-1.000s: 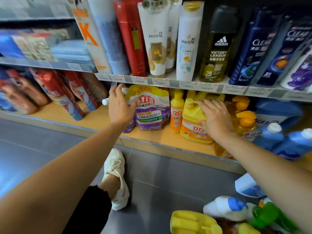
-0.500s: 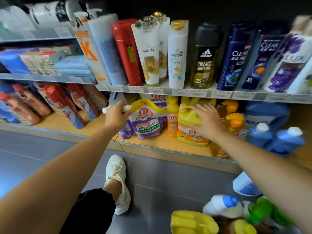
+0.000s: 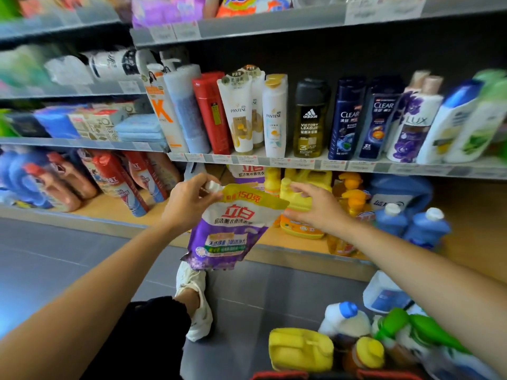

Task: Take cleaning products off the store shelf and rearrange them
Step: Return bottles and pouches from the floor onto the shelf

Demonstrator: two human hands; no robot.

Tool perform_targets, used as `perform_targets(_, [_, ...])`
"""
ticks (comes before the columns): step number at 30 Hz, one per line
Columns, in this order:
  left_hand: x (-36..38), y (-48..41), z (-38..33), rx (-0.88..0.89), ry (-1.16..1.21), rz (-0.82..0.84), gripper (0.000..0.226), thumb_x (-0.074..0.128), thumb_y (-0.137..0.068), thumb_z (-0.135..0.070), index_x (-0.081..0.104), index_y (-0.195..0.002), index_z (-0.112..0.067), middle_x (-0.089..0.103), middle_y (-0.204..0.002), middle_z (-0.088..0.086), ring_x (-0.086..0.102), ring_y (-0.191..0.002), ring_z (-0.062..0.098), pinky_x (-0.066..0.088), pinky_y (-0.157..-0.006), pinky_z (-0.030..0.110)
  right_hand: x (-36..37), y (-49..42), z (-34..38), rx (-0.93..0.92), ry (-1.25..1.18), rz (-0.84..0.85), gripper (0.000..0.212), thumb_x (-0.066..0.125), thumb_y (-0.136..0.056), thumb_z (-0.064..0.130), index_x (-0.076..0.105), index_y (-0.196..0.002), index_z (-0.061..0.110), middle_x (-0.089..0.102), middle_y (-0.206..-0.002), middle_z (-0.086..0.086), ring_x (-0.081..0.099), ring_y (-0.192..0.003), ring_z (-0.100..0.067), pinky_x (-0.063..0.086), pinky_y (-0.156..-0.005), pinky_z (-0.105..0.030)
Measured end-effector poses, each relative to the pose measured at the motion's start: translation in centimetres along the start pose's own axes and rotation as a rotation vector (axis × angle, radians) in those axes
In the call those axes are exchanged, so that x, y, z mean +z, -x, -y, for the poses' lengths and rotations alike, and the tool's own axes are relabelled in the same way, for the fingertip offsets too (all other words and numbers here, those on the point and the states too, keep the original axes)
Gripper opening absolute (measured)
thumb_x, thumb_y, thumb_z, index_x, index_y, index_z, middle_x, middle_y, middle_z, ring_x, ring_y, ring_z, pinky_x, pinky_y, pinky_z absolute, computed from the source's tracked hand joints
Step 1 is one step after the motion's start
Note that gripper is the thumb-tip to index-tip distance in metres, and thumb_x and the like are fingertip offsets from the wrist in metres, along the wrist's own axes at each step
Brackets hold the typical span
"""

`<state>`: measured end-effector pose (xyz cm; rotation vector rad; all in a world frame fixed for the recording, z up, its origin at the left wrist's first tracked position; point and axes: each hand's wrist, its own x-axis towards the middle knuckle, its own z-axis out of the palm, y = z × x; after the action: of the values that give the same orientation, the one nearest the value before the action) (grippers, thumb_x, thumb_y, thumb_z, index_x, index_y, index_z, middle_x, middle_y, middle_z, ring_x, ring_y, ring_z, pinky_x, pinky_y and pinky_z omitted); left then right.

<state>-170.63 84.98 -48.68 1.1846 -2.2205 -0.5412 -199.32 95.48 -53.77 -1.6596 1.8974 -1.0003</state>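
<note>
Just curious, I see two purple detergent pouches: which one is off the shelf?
The front pouch, held at its top by the left hand, hangs clear in the air; the rear pouch stands on the bottom shelf.

Grey tiled floor (image 3: 55,256), grey shelf rails (image 3: 274,26), dark back panel (image 3: 384,56)

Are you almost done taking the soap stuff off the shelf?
Partly. Done: a pile of bottles already sits low on the right, down by the floor. In hand: the left hand pinches the pouch by its top, clear of the shelf; the right hand is open beside it. Left: a jug, orange-capped bottles and blue bottles stand on that shelf.
</note>
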Motion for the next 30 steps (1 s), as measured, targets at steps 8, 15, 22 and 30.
perform_targets(8, [0.7,5.2,-7.2,0.002,0.655,0.048,0.015,0.067,-0.092,-0.017,0.067,-0.107,-0.015,0.075,-0.089,-0.008,0.070,-0.081,0.005,0.056,-0.066,0.019,-4.0,7.7,0.6,0.258,-0.697,0.010,0.052,0.076,-0.086,0.013,0.057,-0.134,0.016,0.068,-0.128,-0.010,0.068,-0.112,-0.028,0.060,-0.084,-0.039])
perform_targets(15, [4.8,5.6,-13.7,-0.085,1.063,0.083,0.032,0.061,-0.094,-0.029,0.068,-0.117,-0.008,0.076,-0.104,0.013,0.074,-0.094,0.026,0.061,-0.074,0.032,-5.6,14.6,-4.1,0.389,-0.904,0.052,0.032,0.061,-0.092,0.014,0.066,-0.121,0.002,0.076,-0.105,-0.007,0.071,-0.095,-0.020,0.055,-0.090,-0.036])
perform_targets(22, [8.9,4.2,-14.4,-0.308,1.064,0.045,0.035,0.053,-0.105,-0.028,0.065,-0.122,0.000,0.071,-0.071,-0.008,0.066,-0.063,0.005,0.054,-0.058,0.022,-8.4,15.0,-4.8,0.391,-0.838,-0.203,0.017,0.062,-0.095,0.013,0.072,-0.104,0.002,0.076,-0.102,-0.019,0.074,-0.089,-0.029,0.061,-0.084,-0.039])
perform_targets(30, [10.6,3.7,-17.3,-0.254,1.092,0.065,0.027,0.057,-0.102,-0.031,0.070,-0.113,-0.010,0.076,-0.095,0.005,0.072,-0.082,0.014,0.059,-0.068,0.028,-11.2,15.6,-6.4,0.415,-0.809,-0.299,0.012,0.063,-0.096,0.011,0.074,-0.092,0.010,0.078,-0.093,-0.012,0.075,-0.081,-0.022,0.062,-0.074,-0.033])
